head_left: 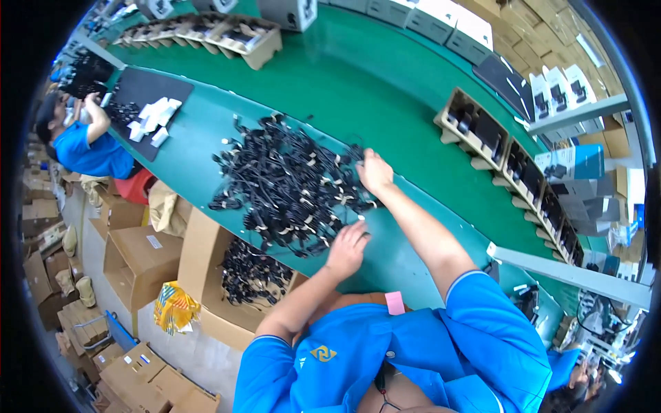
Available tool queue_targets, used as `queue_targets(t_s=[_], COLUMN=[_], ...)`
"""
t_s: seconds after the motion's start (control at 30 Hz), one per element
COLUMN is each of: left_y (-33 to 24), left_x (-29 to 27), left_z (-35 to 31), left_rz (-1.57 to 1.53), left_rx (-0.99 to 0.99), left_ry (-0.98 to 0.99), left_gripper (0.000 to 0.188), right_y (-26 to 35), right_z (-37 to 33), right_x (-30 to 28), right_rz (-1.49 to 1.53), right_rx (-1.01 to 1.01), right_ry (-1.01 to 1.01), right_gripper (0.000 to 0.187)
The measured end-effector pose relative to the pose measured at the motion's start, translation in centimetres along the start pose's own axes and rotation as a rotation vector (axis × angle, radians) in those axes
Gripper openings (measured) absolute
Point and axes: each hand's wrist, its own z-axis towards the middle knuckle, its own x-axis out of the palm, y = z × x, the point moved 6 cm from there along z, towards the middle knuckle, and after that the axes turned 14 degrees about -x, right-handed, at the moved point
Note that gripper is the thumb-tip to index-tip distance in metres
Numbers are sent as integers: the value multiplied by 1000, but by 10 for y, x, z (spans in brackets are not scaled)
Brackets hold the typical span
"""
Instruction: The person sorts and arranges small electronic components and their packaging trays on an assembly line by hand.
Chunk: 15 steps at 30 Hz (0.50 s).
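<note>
A large heap of black cables [289, 180], many bundled with pale ties, lies on the green worktable in front of me. My right hand [375, 172] is at the heap's right edge, its fingers curled onto black cable there; the fingertips are partly hidden. At the near right edge of the heap is my left hand [346, 250], fingers stretched out and apart, holding nothing that I can see. A small white piece shows just beyond its fingertips.
Below the table edge stands an open cardboard box [200, 265] with more black cables inside. Beyond the table, a green conveyor belt [337, 76] carries cardboard trays [513, 162] of black parts. A co-worker [89, 148] in blue works at left beside white pieces [153, 118].
</note>
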Motion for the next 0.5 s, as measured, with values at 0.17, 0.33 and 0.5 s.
queue_targets(t_s=[0.17, 0.33, 0.5], left_y=[-16, -35, -2], left_x=[-77, -141, -58], left_z=[29, 81, 102], left_rz=[-323, -101, -584], left_rx=[-45, 13, -344], left_ry=[-212, -320, 462], left_gripper=[47, 51, 45], right_y=[-14, 43, 65], right_z=[-29, -114, -170], right_x=[-51, -148, -191], right_rz=[-408, -569, -124], right_rx=[-197, -492, -559], right_ry=[-156, -192, -325], right_gripper=[23, 28, 32])
